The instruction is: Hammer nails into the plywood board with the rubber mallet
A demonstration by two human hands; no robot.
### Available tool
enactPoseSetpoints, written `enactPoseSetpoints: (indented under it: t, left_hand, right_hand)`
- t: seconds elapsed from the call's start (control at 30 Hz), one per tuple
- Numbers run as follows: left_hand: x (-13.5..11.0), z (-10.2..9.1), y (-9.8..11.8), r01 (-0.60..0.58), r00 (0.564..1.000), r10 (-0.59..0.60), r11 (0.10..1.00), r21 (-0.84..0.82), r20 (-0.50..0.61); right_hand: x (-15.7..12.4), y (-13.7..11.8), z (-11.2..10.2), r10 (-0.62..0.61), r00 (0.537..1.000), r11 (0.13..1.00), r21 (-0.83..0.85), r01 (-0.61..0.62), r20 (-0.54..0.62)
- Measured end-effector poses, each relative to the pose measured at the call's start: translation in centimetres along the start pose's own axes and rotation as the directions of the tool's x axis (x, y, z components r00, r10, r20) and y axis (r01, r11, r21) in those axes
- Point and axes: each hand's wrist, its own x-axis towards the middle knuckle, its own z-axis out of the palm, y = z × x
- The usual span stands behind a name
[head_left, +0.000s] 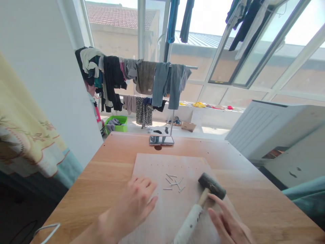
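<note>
A pale board (pixel 182 213) lies on the wooden table (pixel 106 169), with a row of small dark dots near its far edge. Several loose nails (pixel 174 184) are scattered on its middle. On the board's right side rests a mallet (pixel 212 185) with a black head and a white-wrapped handle pointing toward me. My right hand (pixel 230 220) is beside it, index finger reaching to the handle just below the head, fingers apart and not wrapped round it. Over the board's left edge hovers my left hand (pixel 138 200), thumb apart and fingers loosely bent, left of the nails, holding nothing.
A phone (pixel 161 140) lies near the table's far edge, beside a dark round hole (pixel 157 147). A white cable (pixel 49 231) is at the near left corner. Beyond stand a laundry rack with clothes (pixel 146 78) and a green basket (pixel 123 123). A curtain (pixel 27 132) hangs at left.
</note>
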Motion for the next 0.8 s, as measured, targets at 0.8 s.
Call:
enactPoseSetpoints:
  t: [0.8]
  left_hand:
    - [19.4, 7.8, 2.8, 0.057, 0.985, 0.047, 0.815, -0.576, 0.164]
  right_hand:
    - [2.4, 0.3, -1.8, 0.218, 0.974, 0.974, 0.079, -0.213, -0.058]
